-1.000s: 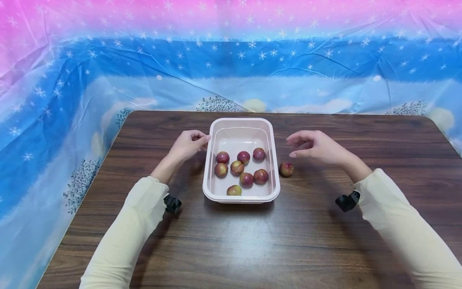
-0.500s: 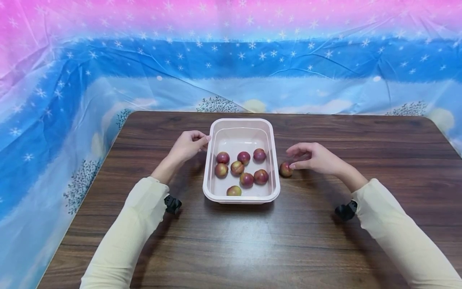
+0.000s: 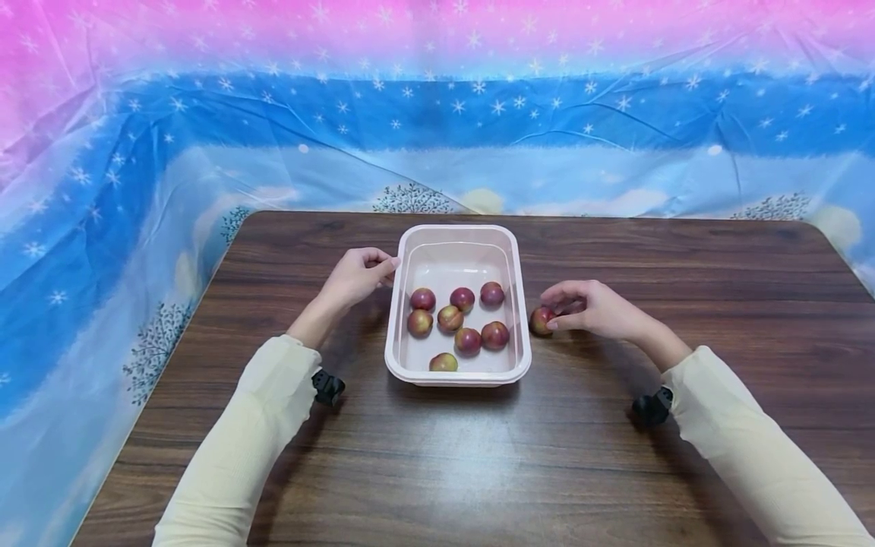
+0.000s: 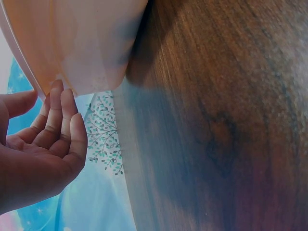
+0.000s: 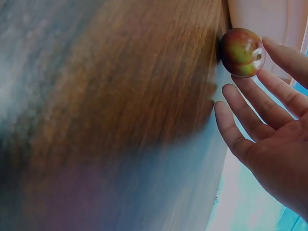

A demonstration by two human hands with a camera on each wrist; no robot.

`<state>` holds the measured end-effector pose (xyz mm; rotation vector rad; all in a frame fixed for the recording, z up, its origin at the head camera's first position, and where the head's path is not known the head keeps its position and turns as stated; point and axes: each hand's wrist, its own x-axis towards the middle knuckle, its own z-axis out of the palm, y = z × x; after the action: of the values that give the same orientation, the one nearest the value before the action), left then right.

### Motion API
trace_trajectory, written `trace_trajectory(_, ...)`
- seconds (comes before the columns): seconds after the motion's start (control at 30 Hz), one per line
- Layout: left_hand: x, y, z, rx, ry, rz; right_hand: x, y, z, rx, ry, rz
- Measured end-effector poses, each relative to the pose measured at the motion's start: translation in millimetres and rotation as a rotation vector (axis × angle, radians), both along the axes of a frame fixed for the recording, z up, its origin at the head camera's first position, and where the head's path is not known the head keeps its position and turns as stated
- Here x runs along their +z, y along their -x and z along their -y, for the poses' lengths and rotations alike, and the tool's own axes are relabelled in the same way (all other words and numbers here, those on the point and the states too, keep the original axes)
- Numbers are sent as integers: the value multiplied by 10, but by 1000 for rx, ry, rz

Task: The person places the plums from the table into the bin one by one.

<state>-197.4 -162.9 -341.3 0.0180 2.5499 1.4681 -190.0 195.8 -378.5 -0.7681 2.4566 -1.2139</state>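
Pink plastic makes up the tray near the middle of the dark wooden worktop, a little toward its far edge. Only the head view shows what lies inside: seven small reddish fruits, gathered in the half of the tray nearer the person. An eighth, the loose fruit, lies on the worktop just beside the tray's right wall.

From the head view the right hand seems to cup the loose fruit, with fingertips on it. The right wrist view gives a closer look: the fruit rests on the wood hard against the tray's outer wall, one fingertip touches its side, and the other fingers are spread and nearly straight, not closed round it. So the hand is apart, touching rather than gripping.

The left hand lies at the tray's left rim near its far corner. The head view shows it loosely curled with the thumb toward the rim. The left wrist view shows the underside of the tray wall and the fingers lying together, gently bent, their tips against the rim; nothing is pinched, so this hand too is apart.

Both forearms, in cream sleeves, reach in from the near edge, angled inward toward the tray.
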Motion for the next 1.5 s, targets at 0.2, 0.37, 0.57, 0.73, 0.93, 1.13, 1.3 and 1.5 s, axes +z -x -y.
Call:
trace_trajectory(0.2,5,-3,-4,4,5,7,-4,-12,7,12,-2,-21)
trace_trajectory(0.37,4,-3,-4,3,5,11,8,-26,11,2,-8,-8)
trace_trajectory(0.57,4,-2,-4,2,4,6,12,-31,10,-10,-17,10)
trace_trajectory(0.73,4,-1,-7,6,1,11,9,-30,9,-13,-18,12)
trace_trajectory(0.93,5,-2,-9,10,1,16,3,-27,11,-13,-28,5)
trace_trajectory(1.13,-2,0,0,10,5,14,-1,-26,23,-10,-29,0)
trace_trajectory(1.3,-2,2,1,5,1,8,-9,-23,32,-6,-43,-10)
trace_trajectory(1.5,4,-3,-3,3,1,7,-6,-19,29,-1,-52,-6)
